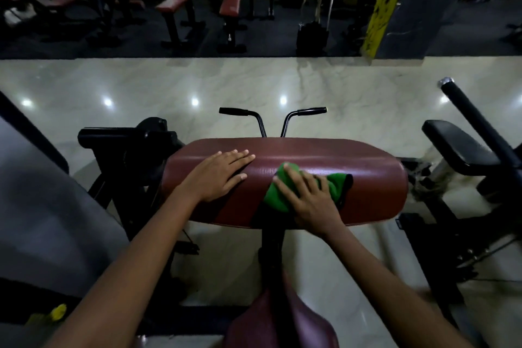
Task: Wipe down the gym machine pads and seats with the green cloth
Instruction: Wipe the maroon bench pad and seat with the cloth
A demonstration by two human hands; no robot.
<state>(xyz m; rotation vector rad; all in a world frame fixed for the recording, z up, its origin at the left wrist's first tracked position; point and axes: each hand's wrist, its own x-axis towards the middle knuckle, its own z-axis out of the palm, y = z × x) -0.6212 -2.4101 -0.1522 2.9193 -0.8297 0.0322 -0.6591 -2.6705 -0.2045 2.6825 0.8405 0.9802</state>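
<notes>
We are mid-wipe on the broad maroon arm pad of a curl machine, which fills the middle of the head view. Our right hand lies flat on the green cloth, fingers spread and nearly straight, pressing it onto the pad just right of centre; the fingers are not curled round it, so the hold is by pressure alone. The cloth is bunched under the palm, one lobe showing toward 11 o'clock of the hand and another, with a dark edge, toward 2 o'clock. Our left hand rests open on the pad's left part, fingers straight and together pointing toward 2 o'clock, holding nothing; we judge it is steadying us.

At 12 o'clock from the pad two black handles rise on bent bars. At 6 o'clock, near the frame's bottom edge, sits the machine's maroon seat; we cannot tell whether it has been wiped. A black padded bench stands at 3 o'clock, well apart.

We judge that the step in hand is the pad's top face, with the right end and front edge likely remaining. The next move calls for sliding the cloth toward 3 o'clock while keeping the palm pressing down, since a loose bunch can slip from under flat fingers; curling the fingers over it would help round the pad's end.
</notes>
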